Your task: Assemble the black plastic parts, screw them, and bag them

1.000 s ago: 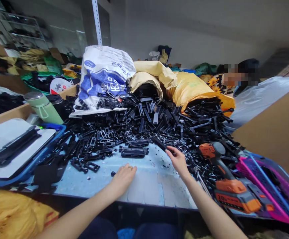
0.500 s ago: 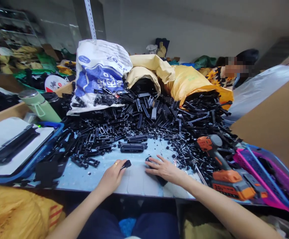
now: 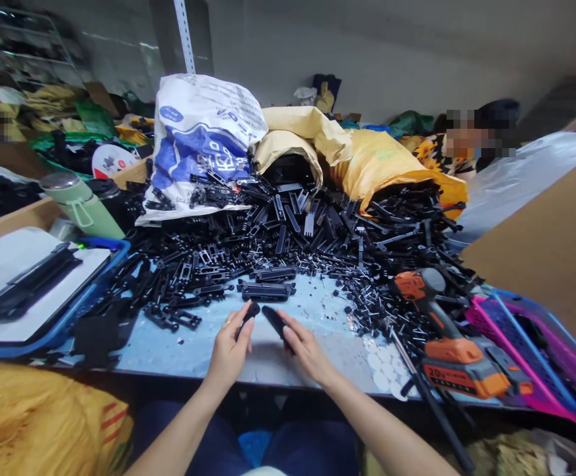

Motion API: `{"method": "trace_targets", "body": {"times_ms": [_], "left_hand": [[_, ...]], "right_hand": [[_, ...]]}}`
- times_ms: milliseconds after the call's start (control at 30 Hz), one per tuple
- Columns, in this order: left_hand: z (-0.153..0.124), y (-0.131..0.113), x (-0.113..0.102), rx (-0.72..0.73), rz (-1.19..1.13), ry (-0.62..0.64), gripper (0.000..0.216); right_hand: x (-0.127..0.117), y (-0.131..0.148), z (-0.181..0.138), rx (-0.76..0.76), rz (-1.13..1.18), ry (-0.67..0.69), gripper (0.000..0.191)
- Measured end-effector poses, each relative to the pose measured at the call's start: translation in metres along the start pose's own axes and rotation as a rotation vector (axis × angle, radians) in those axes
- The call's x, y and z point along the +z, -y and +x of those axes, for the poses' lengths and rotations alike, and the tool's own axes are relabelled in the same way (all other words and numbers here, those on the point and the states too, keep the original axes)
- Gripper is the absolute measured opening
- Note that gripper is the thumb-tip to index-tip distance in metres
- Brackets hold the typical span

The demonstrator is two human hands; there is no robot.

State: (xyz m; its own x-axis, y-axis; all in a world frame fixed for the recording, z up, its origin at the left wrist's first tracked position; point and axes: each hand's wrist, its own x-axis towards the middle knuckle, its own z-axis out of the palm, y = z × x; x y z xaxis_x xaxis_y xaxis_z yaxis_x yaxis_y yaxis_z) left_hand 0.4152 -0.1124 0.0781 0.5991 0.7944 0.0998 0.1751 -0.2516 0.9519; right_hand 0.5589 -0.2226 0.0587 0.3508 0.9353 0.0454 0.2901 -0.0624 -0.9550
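Behind both hands, black parts heap [image 3: 292, 231], orange drill [image 3: 441, 337]

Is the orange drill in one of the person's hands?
No, the orange drill lies on the table, right of both hands, which hold small black parts.

Big pile of plastic parts [image 3: 308, 238] sits mid-table, spilling out of the sacks [image 3: 318, 152] behind it; the two hands are right in front of the pile, left hand [image 3: 231, 347] just beside the right hand [image 3: 305, 347], each holding a small part; cordless drill [image 3: 446, 344] lies to the right, with a basket [image 3: 530, 370] further right; a tray [image 3: 45, 291] sits left, a flask [image 3: 82, 205] behind it.
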Motion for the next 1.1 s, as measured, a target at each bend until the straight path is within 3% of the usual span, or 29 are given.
{"method": "trace_targets", "body": {"times_ms": [167, 367, 533, 733, 900, 1000, 1100], "left_hand": [[-0.002, -0.011, 0.011, 0.014, -0.056, 0.051, 0.044], [-0.005, -0.014, 0.016, 0.129, 0.107, 0.071, 0.037], [-0.002, -0.014, 0.01, 0.161, 0.205, 0.041, 0.037], [0.001, -0.016, 0.004, 0.191, 0.222, 0.174, 0.036], [-0.002, -0.019, 0.003, 0.218, 0.233, 0.167, 0.036], [-0.007, -0.019, 0.012, 0.207, 0.222, 0.111, 0.036], [-0.013, -0.02, 0.027, 0.224, 0.141, -0.087, 0.036]], "right_hand": [[0.006, -0.001, 0.001, 0.157, 0.538, 0.054, 0.046], [0.001, 0.009, 0.007, 0.23, 0.716, 0.109, 0.045], [-0.006, 0.007, 0.009, 0.173, 0.581, 0.136, 0.057], [-0.016, 0.009, 0.012, 0.013, 0.33, 0.105, 0.048], [-0.026, 0.012, 0.017, -0.117, 0.178, 0.166, 0.046], [-0.028, 0.016, 0.017, -0.232, 0.006, 0.179, 0.046], [-0.017, 0.018, 0.014, -0.261, 0.046, 0.115, 0.046]]}}
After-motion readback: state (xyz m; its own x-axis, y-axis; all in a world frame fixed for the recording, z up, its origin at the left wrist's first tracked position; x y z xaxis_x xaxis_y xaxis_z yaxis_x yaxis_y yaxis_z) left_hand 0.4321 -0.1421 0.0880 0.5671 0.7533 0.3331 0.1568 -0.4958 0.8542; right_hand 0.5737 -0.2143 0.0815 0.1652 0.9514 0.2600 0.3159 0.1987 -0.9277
